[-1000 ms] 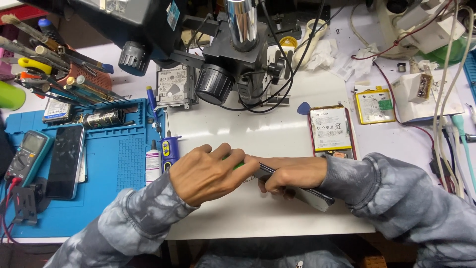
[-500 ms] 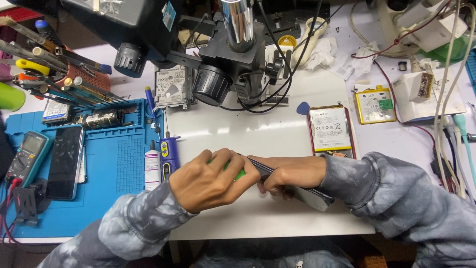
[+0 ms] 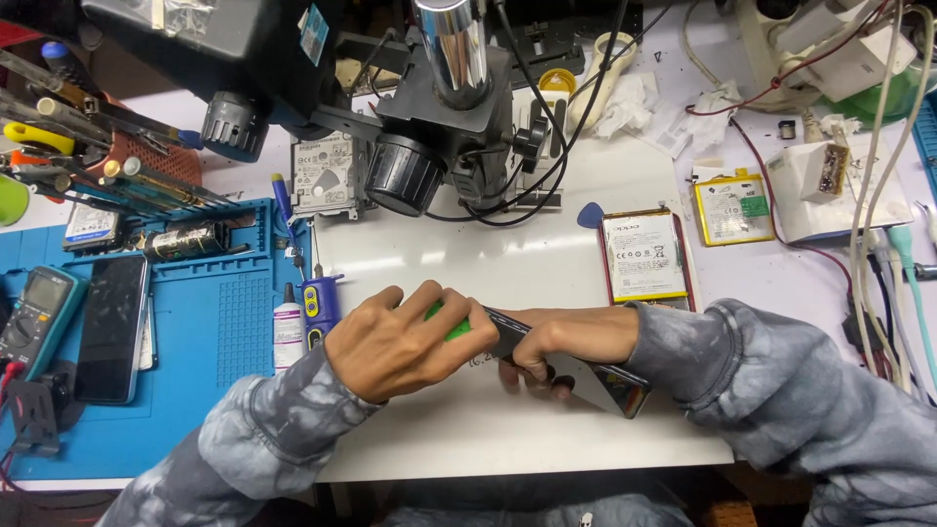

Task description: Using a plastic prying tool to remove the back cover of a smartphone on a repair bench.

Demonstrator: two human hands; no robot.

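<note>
Hands (image 3: 488, 342) grip flat dark glossy phone (image 3: 595, 376), green tool (image 3: 451, 322)

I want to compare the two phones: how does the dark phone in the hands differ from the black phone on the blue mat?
The dark phone in the hands is tilted on edge, gripped by the right hand and touched by the left hand. The black phone on the blue mat lies flat, untouched. Both are slim, dark rectangles.
</note>
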